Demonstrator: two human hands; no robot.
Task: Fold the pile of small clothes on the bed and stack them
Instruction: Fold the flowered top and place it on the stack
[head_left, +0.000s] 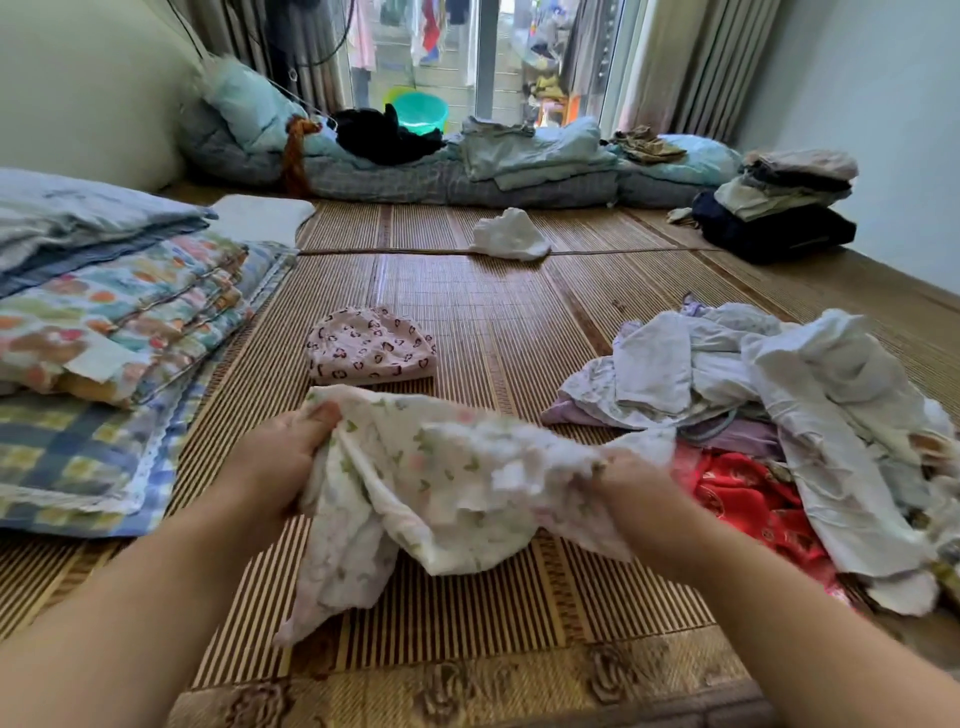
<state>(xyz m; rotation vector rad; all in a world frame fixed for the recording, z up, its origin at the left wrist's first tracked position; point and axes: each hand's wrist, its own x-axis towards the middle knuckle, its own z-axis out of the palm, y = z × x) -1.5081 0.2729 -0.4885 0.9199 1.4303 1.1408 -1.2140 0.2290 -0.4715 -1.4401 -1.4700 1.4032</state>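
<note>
white floral garment (457, 478) is up off the bamboo mat (493, 291), stretched between both hands right in front of the person, with a loose end drooping down onto the mat at the lower left. left hand (280, 457) has its fingers curled tight round a bunched edge, thumb on top. right hand (634, 483) grips the other end, fingers wrapped into the fabric, though it's a bit blurry there. just past the garment sits a folded pink piece with little hearts (370, 345), flat on the mat by itself. to the right is the messy pile of small clothes (779, 405), mostly white and pale purple, with something red (743, 499) at the near edge almost touching the right hand. further back one crumpled white piece (510, 235) lies alone. folded quilts (119, 312) are stacked on the left, and a stack of folded clothes (779, 202) sits at the far right near the wall.
</note>
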